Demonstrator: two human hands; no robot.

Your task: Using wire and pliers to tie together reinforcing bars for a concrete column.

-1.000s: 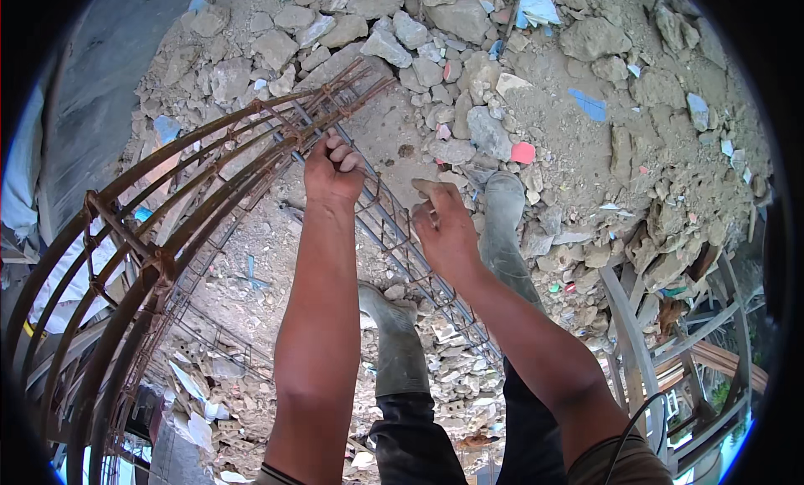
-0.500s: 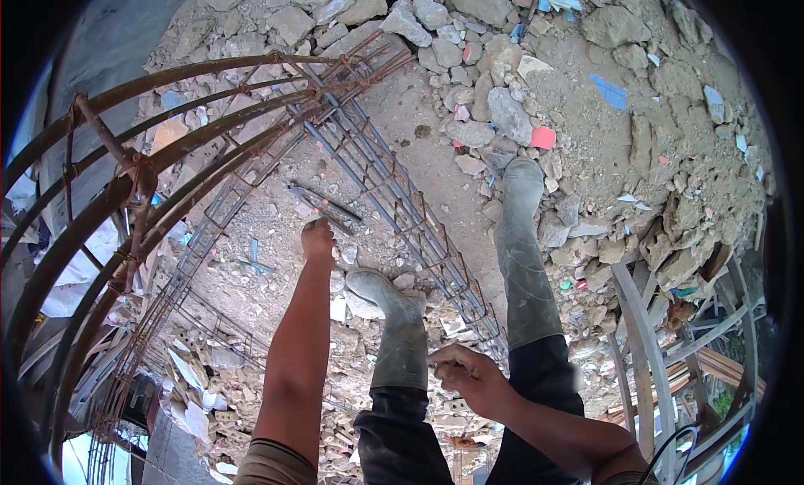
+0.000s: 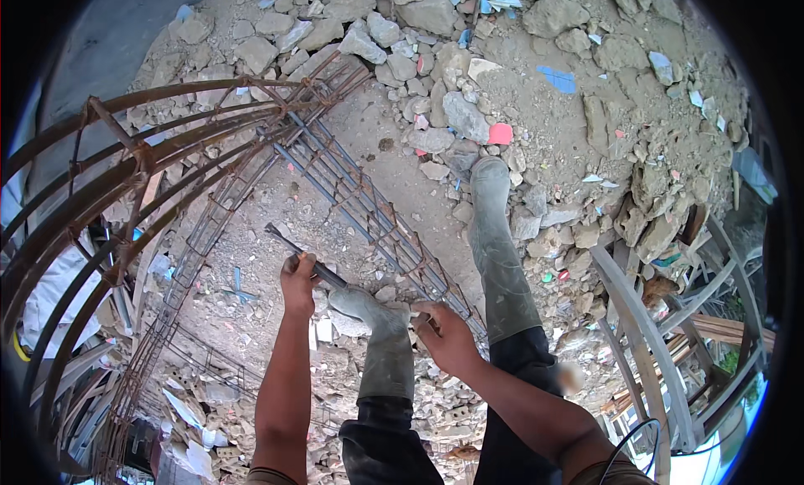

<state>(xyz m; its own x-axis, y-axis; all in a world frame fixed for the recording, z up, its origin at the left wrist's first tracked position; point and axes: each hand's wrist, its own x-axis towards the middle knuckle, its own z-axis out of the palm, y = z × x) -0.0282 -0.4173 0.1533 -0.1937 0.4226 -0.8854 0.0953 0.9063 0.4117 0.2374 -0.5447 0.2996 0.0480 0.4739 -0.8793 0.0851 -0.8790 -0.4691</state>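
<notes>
My left hand (image 3: 299,276) is closed round a dark pair of long-handled pincers (image 3: 285,241). Their narrow head points up and left, and the handles run toward the toe of my left boot (image 3: 381,343). With its fingers curled in, my right hand (image 3: 445,338) hangs beside that boot, overlapping the lower end of a steel rebar cage (image 3: 360,196) in the picture. Whatever lies between its thumb and fingertips is too small to make out. My right boot (image 3: 496,234) stands beyond the cage, on dirt next to stones.
Curved rusty rebar (image 3: 176,150) arches along the left, joined near the top to the straight cage. A second, thinner cage (image 3: 201,246) runs down the left. Broken stones (image 3: 465,116) cover the far ground. Grey wooden framing (image 3: 632,317) stands at the right.
My left hand has picked the pincers up off the ground; their handles were spread apart and are now together. My right hand has moved up slightly. The view has shifted.
</notes>
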